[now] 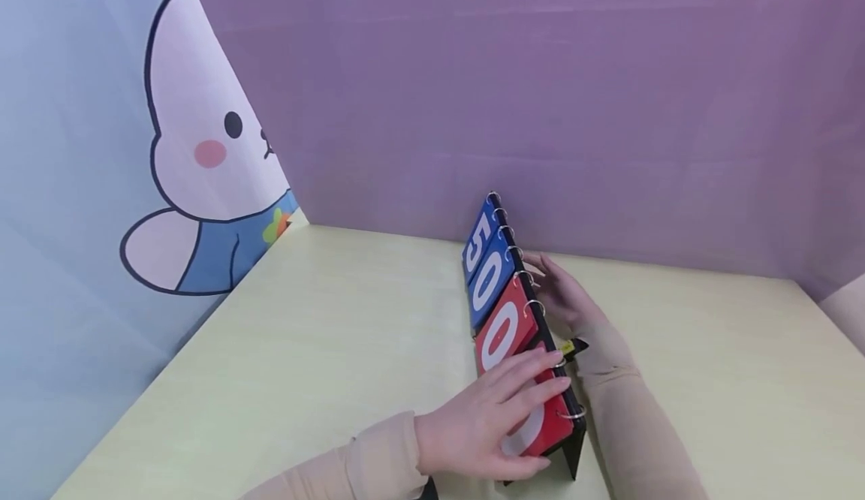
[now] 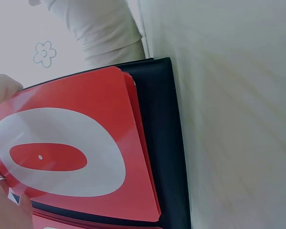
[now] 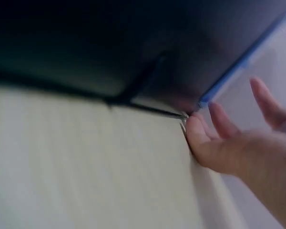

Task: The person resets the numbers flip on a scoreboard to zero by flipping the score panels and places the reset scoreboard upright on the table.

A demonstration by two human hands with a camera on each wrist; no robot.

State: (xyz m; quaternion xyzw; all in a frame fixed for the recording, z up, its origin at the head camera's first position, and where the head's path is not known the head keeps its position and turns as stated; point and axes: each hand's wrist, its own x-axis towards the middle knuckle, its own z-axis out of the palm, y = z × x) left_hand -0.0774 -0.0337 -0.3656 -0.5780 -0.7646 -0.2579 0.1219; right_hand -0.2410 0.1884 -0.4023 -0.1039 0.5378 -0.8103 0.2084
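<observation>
A flip scoreboard (image 1: 571, 395) with a black stand leans at a slant on the table, rings along its top edge. Its blue cards (image 1: 488, 278) show 5 and 0 at the far end; red cards (image 1: 500, 327) with 0 hang nearer. My left hand (image 1: 489, 417) lies across the nearest red card (image 2: 100, 88), fingers fairly straight and reaching the ringed edge, thumb low by the near corner. Behind the board is my right hand (image 1: 568, 301), its fingers spread near the far part. In the right wrist view, fingertips of that hand (image 3: 233, 148) come right at the board's dark back (image 3: 86, 43).
The pale wooden table (image 1: 324, 320) stretches to both sides of the board. A purple cloth backdrop (image 1: 541, 94) rises behind it, and a blue cloth with a cartoon rabbit (image 1: 196, 109) hangs on the left. A small black and yellow piece (image 1: 571, 348) shows beside my right wrist.
</observation>
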